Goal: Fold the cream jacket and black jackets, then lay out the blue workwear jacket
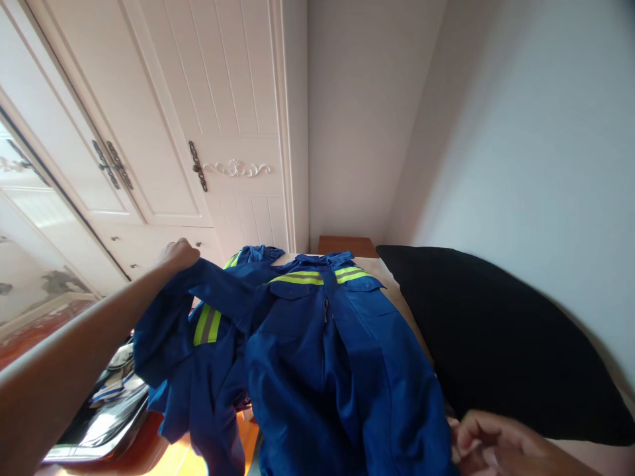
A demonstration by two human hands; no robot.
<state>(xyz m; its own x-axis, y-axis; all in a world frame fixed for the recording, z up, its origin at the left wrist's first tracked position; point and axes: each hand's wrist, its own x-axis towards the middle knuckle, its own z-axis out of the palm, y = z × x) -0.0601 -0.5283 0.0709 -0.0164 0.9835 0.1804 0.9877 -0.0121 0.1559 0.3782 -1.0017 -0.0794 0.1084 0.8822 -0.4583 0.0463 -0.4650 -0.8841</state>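
A blue work jacket (307, 337) with yellow-and-grey reflective bands lies front up, its collar toward the far end. My left hand (179, 254) is raised at the left and closed on the jacket's sleeve, holding that cloth up. At the lower right, my right hand (489, 441) has its fingers curled in a pinch at the jacket's edge; the fingertips are partly hidden and slightly blurred. More blue cloth (258, 254) with a yellow band is bunched behind the collar; whether it is a separate garment I cannot tell.
A large black cushion-like object (496, 337) leans along the right wall. White wardrobe doors (163, 112) stand at the back left. A small brown wooden surface (347, 246) is beyond the jacket. Folded clothes (116, 383) and a dark shiny item (102, 430) lie lower left.
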